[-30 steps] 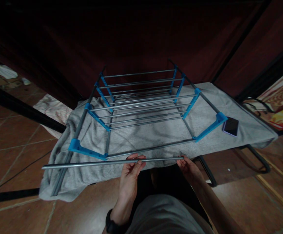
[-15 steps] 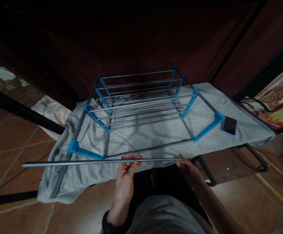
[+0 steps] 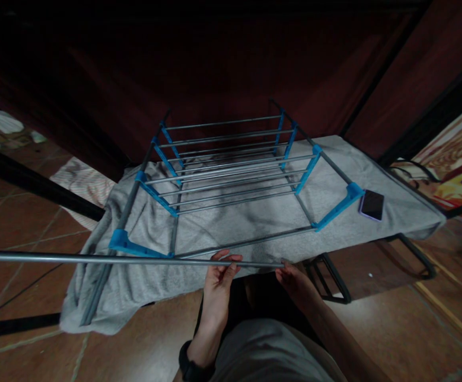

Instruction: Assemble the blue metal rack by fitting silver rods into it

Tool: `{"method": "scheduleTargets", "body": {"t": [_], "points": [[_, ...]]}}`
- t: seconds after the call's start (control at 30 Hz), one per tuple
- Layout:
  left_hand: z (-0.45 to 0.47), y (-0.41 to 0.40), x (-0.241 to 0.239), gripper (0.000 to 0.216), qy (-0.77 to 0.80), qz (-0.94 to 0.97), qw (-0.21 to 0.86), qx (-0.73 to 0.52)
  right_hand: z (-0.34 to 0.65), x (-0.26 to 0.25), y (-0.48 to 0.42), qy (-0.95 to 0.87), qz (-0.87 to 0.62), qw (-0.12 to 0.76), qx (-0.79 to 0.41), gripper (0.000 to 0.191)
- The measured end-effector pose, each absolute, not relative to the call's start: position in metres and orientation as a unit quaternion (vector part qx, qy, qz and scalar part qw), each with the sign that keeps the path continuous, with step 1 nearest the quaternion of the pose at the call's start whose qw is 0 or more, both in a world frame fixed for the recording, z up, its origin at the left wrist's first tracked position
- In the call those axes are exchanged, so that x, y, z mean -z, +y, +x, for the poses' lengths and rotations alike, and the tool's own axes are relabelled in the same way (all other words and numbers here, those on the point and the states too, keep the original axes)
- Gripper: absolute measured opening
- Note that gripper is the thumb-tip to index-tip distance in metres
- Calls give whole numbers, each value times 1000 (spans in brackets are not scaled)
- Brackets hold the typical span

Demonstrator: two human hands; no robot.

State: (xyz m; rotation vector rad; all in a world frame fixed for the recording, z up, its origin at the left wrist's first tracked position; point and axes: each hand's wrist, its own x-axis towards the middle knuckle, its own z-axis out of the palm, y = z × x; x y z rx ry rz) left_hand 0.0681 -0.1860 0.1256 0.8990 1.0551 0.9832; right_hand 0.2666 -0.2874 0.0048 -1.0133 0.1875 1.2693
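A long grey metal tube (image 3: 107, 259) lies level across the front, reaching past the left edge of the view. My left hand (image 3: 219, 276) is closed on it, the thumb in front and fingers behind. At the tube's right end, my right hand (image 3: 293, 280) pinches the tip. Just beyond stands a partly built drying rack (image 3: 231, 172) of grey rods and blue plastic brackets. Its front left blue bracket (image 3: 137, 248) is just behind the tube, and a front right blue bracket (image 3: 339, 206) sits farther off.
The rack rests on a grey blanket (image 3: 250, 223) over a low surface. A phone (image 3: 372, 205) lies on the blanket at right. Dark furniture panels (image 3: 223, 58) rise behind. A black metal frame (image 3: 417, 260) stands at the front right over a tiled floor (image 3: 151, 339).
The tube has shifted to the left, so its left end is now outside the view. My hands have come closer together, the left moving right and the right moving left.
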Motion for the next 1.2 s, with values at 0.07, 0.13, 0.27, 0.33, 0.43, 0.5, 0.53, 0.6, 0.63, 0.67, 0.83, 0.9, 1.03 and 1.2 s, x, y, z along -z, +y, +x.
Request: {"method": "scheduleTargets", "body": {"t": [0.07,0.13,0.27,0.33,0.43,0.5,0.53,0.6,0.63,0.67,0.83,0.9,1.03,1.2], "points": [[70,-187,-123,43,466,399,661,-431,264,-3,-288,80,-451,677,-576,23],[71,-187,-120,43,465,399,664,-429,263,-1,-289,80,-455,666,-585,20],[75,-188,-114,43,465,400,667,-422,260,-1,-292,65,-447,661,-599,17],[76,-188,-112,43,465,402,668,-420,258,-2,-292,56,-442,657,-609,18],[78,-189,-109,43,465,407,665,-419,253,-5,-293,53,-437,650,-620,20],[79,-190,-106,42,464,415,662,-418,250,-6,-292,55,-433,649,-623,22],[80,-190,-105,42,463,418,661,-417,249,-7,-292,57,-431,648,-626,21],[81,-191,-102,40,459,423,662,-414,246,-7,-291,58,-430,640,-634,19],[82,-191,-100,40,458,426,662,-413,245,-8,-291,57,-430,637,-638,17],[83,-192,-99,40,458,429,661,-411,243,-8,-291,54,-429,634,-641,15],[88,-194,-92,41,465,450,643,-408,237,-8,-289,43,-426,636,-642,12],[89,-194,-91,39,463,460,637,-411,236,-8,-289,40,-426,635,-643,13],[88,-191,-91,37,453,475,631,-413,236,-12,-289,28,-429,627,-650,16],[85,-188,-94,36,445,493,626,-409,236,-21,-287,21,-443,627,-640,21]]}}
